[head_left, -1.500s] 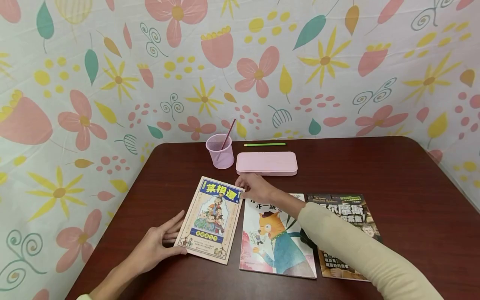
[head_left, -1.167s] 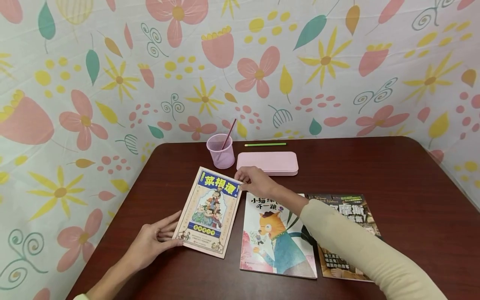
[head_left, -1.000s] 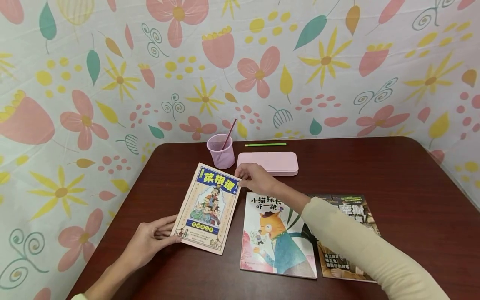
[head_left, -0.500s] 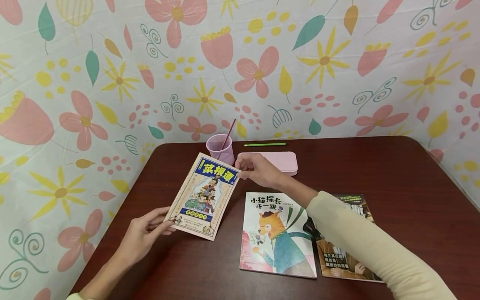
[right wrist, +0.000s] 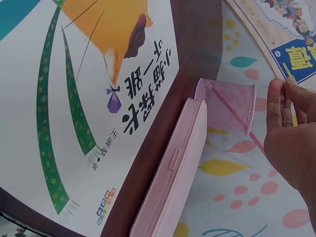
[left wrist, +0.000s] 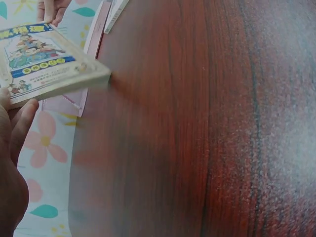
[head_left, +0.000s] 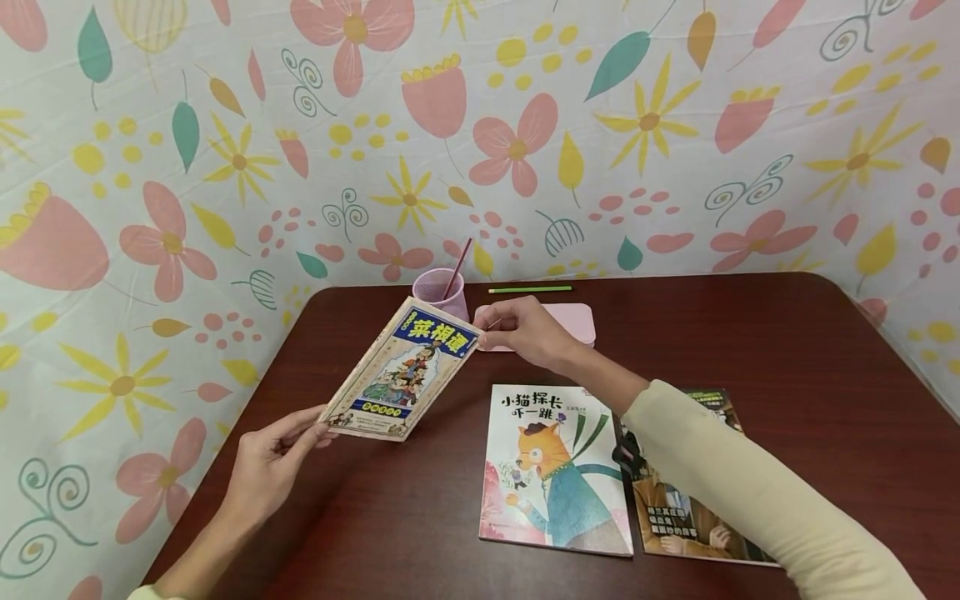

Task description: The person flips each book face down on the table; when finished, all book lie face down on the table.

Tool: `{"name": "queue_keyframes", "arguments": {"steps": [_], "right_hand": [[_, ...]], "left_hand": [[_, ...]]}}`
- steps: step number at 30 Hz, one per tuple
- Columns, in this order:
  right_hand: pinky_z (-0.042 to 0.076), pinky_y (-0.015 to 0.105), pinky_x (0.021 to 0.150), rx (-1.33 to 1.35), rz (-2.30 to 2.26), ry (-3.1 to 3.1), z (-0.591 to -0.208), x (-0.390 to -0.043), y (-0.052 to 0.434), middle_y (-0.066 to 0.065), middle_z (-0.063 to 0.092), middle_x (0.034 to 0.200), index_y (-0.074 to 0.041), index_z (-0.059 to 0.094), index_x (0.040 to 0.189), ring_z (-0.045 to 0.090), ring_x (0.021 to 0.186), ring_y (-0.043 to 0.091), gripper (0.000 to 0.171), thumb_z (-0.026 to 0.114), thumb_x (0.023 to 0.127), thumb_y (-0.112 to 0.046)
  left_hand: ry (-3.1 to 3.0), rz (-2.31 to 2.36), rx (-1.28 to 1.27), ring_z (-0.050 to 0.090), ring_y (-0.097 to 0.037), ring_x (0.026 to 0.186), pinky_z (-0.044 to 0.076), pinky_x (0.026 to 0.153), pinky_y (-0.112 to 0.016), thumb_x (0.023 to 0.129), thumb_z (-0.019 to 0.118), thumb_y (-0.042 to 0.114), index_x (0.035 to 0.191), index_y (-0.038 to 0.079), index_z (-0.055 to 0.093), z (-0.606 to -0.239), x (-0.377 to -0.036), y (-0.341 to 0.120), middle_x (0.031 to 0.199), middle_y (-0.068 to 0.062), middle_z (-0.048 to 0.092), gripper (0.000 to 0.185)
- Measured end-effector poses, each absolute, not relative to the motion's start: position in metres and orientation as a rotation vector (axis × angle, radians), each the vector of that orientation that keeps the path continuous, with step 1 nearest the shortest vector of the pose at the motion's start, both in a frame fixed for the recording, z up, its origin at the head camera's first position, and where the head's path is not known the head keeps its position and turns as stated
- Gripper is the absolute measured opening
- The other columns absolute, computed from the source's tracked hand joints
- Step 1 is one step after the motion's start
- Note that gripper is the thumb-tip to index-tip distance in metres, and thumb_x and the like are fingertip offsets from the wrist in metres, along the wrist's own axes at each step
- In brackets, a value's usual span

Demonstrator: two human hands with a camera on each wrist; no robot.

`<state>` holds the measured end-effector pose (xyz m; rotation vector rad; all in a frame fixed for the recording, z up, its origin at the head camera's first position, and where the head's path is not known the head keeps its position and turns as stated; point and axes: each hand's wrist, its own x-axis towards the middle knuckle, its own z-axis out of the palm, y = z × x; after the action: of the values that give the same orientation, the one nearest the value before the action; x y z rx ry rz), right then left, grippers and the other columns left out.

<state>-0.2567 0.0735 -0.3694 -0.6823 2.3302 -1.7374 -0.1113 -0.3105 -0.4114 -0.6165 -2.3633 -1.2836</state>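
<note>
A beige book (head_left: 401, 375) with a blue title band is held up off the table, tilted, between both hands. My left hand (head_left: 266, 462) pinches its lower left corner, thumb on the cover and fingers beneath. At the upper right corner, my right hand (head_left: 525, 333) pinches the edge between thumb and fingers. The left wrist view shows the book's thick page edge (left wrist: 64, 89) raised over the table. Flat on the table lies a white picture book (head_left: 555, 475) with an orange cat, and a dark book (head_left: 697, 508) sits right of it, partly hidden by my right sleeve.
Behind the held book stands a pink mesh pen cup (head_left: 431, 287) with a dark red pencil (head_left: 457, 267) in it. A pink pencil case (head_left: 573, 321) and a green pencil (head_left: 530, 289) lie at the back of the brown table (head_left: 787, 350). A flowered cloth (head_left: 480, 125) hangs behind.
Both hands have lifted the beige book from the table and moved it up and away. Its cover has tilted more, and the left hand rose with its corner.
</note>
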Motion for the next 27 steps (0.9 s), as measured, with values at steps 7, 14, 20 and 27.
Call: {"name": "queue_keyframes", "arguments": {"steps": [7,14,20,27], "right_hand": [[0.061,0.037,0.087,-0.647,-1.799,2.299,-0.377,-0.255,0.076,0.008,0.077,0.103,-0.001,0.08,0.101,0.075,0.098,0.031,0.009,0.079,0.092,0.003],[0.06,0.032,0.088,-0.478,-1.831,2.311,-0.388,-0.251,0.076,0.013,0.079,0.11,0.004,0.081,0.106,0.076,0.098,0.023,0.015,0.078,0.092,0.005],[0.061,0.032,0.089,-0.299,-1.863,2.277,-0.399,-0.252,0.07,0.015,0.078,0.116,0.006,0.079,0.114,0.074,0.1,0.017,0.021,0.076,0.093,0.005],[0.061,0.035,0.092,-0.146,-1.954,2.156,-0.409,-0.253,0.062,0.022,0.074,0.124,0.008,0.076,0.121,0.074,0.109,0.025,0.024,0.072,0.097,0.006]], "left_hand": [[-2.404,-1.308,-0.515,0.074,-0.003,0.082,0.055,0.067,-0.013,0.095,0.074,-0.008,0.121,0.007,0.081,-0.412,-0.109,-0.31,0.105,-0.01,0.081,0.031],[-2.459,-1.397,-0.407,0.076,-0.009,0.1,0.056,0.069,-0.017,0.098,0.077,0.004,0.121,0.012,0.082,-0.418,-0.105,-0.304,0.116,-0.002,0.08,0.025],[-2.419,-1.581,-0.393,0.077,-0.018,0.102,0.062,0.08,-0.026,0.095,0.08,0.003,0.118,0.004,0.081,-0.426,-0.102,-0.298,0.115,-0.01,0.079,0.023],[-2.42,-1.727,-0.36,0.078,-0.022,0.093,0.064,0.079,-0.033,0.092,0.083,0.003,0.117,0.002,0.08,-0.438,-0.099,-0.288,0.113,-0.012,0.079,0.025]]}}
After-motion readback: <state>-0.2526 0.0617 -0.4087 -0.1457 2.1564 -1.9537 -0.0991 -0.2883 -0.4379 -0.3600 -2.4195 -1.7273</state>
